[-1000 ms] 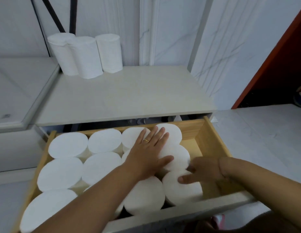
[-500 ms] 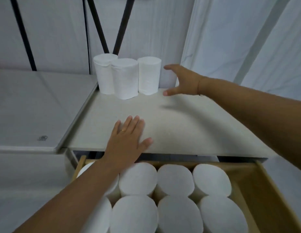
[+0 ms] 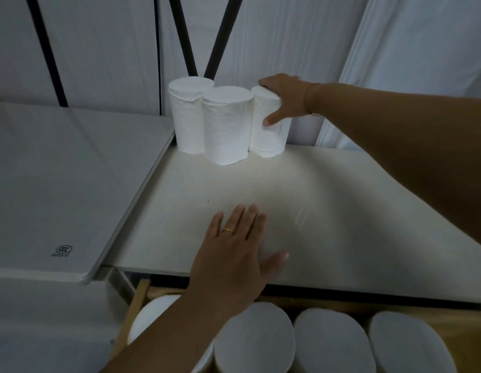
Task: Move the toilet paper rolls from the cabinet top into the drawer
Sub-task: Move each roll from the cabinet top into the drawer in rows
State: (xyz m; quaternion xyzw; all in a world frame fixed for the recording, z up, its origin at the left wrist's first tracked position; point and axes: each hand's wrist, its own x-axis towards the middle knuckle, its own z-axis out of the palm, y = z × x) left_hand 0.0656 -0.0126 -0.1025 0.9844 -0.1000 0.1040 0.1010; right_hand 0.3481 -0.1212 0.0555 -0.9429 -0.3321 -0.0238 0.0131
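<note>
Three white toilet paper rolls stand upright at the back left of the cabinet top [image 3: 328, 211]: a left roll [image 3: 188, 117], a middle roll [image 3: 226, 127] and a right roll [image 3: 269, 135]. My right hand [image 3: 285, 96] wraps the top of the right roll, thumb pressed on its front. Flat on the cabinet top near its front edge lies my left hand [image 3: 234, 251], fingers spread, a ring on one finger. Below, the open wooden drawer [image 3: 134, 313] holds several white rolls [image 3: 328, 343] standing on end.
A grey flat surface [image 3: 59, 189] with a small printed mark adjoins the cabinet on the left. White panelled walls with black diagonal bars [image 3: 180, 33] rise behind the rolls. A white curtain-like wall stands at the right.
My right hand has moved left from beside the rolls and closed on the right roll. My left hand stays flat on the cabinet top. The camera has leaned closer.
</note>
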